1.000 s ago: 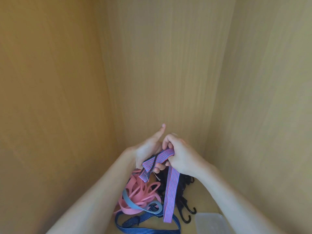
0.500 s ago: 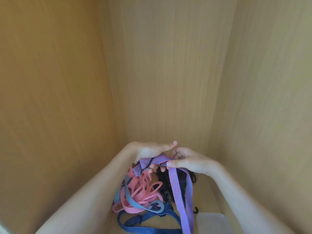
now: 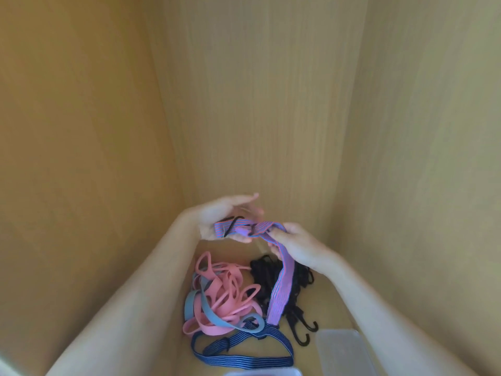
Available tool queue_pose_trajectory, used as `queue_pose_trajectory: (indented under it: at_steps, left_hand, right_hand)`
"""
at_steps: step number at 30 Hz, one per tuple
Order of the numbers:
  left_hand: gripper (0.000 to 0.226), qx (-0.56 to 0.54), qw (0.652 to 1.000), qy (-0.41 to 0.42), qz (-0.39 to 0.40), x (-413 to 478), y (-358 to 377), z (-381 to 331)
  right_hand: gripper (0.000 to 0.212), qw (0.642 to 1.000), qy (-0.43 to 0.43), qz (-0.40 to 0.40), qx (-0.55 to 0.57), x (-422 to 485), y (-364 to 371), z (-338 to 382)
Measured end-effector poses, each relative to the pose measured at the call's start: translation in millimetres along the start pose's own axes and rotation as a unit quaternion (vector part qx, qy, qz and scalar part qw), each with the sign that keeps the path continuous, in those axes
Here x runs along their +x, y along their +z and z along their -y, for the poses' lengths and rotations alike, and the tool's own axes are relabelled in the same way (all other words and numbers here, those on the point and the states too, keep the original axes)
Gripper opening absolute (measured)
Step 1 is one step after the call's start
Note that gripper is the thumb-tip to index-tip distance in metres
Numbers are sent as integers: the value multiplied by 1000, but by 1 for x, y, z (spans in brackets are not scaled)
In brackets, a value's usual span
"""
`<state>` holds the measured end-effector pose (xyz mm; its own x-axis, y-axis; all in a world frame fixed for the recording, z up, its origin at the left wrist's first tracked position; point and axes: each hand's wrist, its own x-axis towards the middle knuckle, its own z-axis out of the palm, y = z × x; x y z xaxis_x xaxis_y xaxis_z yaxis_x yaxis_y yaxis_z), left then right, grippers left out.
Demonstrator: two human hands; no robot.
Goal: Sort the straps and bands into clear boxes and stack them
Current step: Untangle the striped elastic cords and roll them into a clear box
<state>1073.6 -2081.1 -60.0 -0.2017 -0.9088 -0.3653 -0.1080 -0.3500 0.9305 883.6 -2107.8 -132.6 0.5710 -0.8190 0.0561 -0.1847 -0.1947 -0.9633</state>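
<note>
A purple-and-blue striped strap (image 3: 282, 289) hangs from both my hands above the shelf floor. My left hand (image 3: 217, 218) holds its folded end with a black hook against the palm, fingers stretched out. My right hand (image 3: 295, 244) pinches the strap a little further along, and the loose tail drops toward the pile. Below lie a tangle of pink bands (image 3: 225, 291), a grey-blue band (image 3: 198, 305), a dark blue striped strap (image 3: 244, 356) and black hooked cords (image 3: 295, 289).
Wooden cabinet walls close in on the left (image 3: 81, 158), back (image 3: 257, 104) and right (image 3: 433, 158). A clear box lid (image 3: 341, 351) lies at the lower right, and the rim of a clear box (image 3: 263, 371) shows at the bottom edge.
My hands drew apart and the purple strap unfolded; its tail swung from the middle toward the right over the black cords. The pile below is more exposed.
</note>
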Motion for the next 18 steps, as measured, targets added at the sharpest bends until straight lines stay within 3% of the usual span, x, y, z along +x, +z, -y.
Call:
queue_pose_trajectory:
  at_steps: [4, 8, 13, 16, 18]
  left_hand:
    - [39, -198, 978, 58, -4, -8, -5, 10]
    - [41, -287, 954, 83, -42, -1, -2, 33]
    - [44, -363, 918, 150, -61, 5, 19, 51]
    - [79, -341, 922, 164, -80, 10, 34, 58]
    - [89, -318, 930, 167, -73, 10, 43, 59]
  right_hand:
    - [29, 998, 4, -43, 44, 0, -6, 9]
    - [37, 995, 8, -99, 32, 0, -12, 15]
    - [34, 977, 6, -181, -109, 5, -11, 7]
    - [42, 960, 6, -210, -183, 4, -4, 3]
    - [48, 963, 17, -197, -184, 4, -4, 1]
